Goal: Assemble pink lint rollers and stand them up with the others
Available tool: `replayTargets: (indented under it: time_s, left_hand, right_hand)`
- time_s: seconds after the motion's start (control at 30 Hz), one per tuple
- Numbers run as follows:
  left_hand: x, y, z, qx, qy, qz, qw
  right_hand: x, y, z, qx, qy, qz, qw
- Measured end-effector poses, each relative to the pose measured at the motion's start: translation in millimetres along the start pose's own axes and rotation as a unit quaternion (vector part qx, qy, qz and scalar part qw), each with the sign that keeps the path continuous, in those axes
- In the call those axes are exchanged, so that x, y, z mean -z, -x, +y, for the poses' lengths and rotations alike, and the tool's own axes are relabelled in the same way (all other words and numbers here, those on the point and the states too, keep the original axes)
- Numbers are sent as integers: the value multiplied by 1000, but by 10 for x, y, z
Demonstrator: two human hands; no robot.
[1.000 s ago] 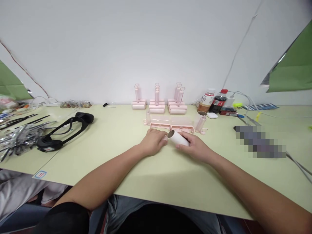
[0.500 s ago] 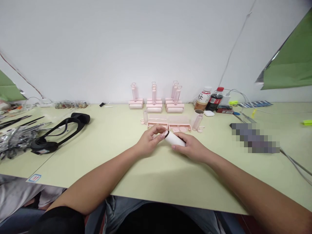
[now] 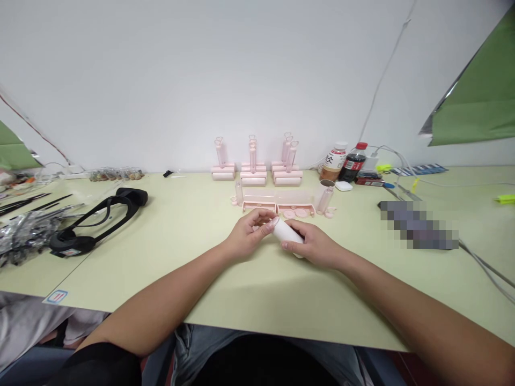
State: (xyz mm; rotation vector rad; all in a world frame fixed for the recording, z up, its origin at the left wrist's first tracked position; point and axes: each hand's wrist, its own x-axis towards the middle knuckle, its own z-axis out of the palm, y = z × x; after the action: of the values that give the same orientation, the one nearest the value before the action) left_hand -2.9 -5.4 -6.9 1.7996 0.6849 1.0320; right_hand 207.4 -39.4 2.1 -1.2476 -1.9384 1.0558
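In both hands is a white sticky-paper roll [image 3: 287,231], the lint roller kind, tilted above the table. My right hand [image 3: 316,244] wraps round its right end. At the upper left end, my left hand [image 3: 251,233] pinches the roll's edge between thumb and fingers. Just beyond the hands lie two open pink lint roller cases [image 3: 296,210] with clear covers, and pink round caps sit by the right one. A clear pink handle [image 3: 325,200] stands to the right of the cases, another handle [image 3: 238,193] to the left.
Several assembled pink lint rollers [image 3: 253,177] stand by the wall. Right of them are a brown drink bottle [image 3: 333,162], a cola bottle [image 3: 354,162] and a blurred-out dark object [image 3: 418,225]. A black headset [image 3: 102,220] and plastic-wrapped items [image 3: 28,233] lie to the left.
The roll has turned in my hands, and the dark band at its left end no longer shows. More of its lower right end shows below my right hand.
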Motion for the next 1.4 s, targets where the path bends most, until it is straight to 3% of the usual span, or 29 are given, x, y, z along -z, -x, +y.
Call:
replayTargets:
  time_s: [0.13, 0.27, 0.3, 0.43, 0.47, 0.6, 0.7, 0.8, 0.97, 1.07, 1.2, 1.3, 1.4]
  left_hand:
    - [9, 6, 11, -26, -47, 12, 998]
    - [24, 20, 29, -63, -98, 102, 988]
    - [31, 24, 31, -69, -109, 97, 987]
    - [96, 14, 38, -95, -155, -15, 983]
    - [124, 3, 41, -93, -168, -11, 981]
    - [256, -53, 41, -3, -288, 72, 955]
    - [308, -73, 4, 79, -404, 16, 911]
    - [287, -64, -40, 112, -470, -52, 874]
    - [228, -53, -37, 128, -505, -83, 849]
    - [220, -60, -19, 113, -479, -60, 868]
    - [189, -63, -1, 72, -372, 9, 926]
    - [147, -52, 9, 35, -237, 72, 968]
    - [112, -37, 12, -7, -136, 101, 985]
  right_hand:
    - [-10, -4, -19, -1, -21, 6, 1000]
    - [5, -10, -30, 3, -27, 21, 999]
    - [11, -10, -32, 6, -28, 25, 999]
    - [30, -12, -29, 26, -32, 38, 998]
    - [31, -14, -25, 26, -31, 42, 998]
    - [24, -23, -14, 17, -45, 61, 997]
    - [19, -18, -18, 3, -103, 58, 993]
    - [22, -3, -22, -37, -151, 42, 987]
    - [16, 18, -17, -29, -163, 60, 984]
    - [-2, 13, -32, -22, -176, 64, 982]
    - [-5, -23, -51, -50, -189, 130, 972]
    - [30, -61, -53, -94, -216, 211, 949]
    - [74, -81, -70, -121, -294, 247, 915]
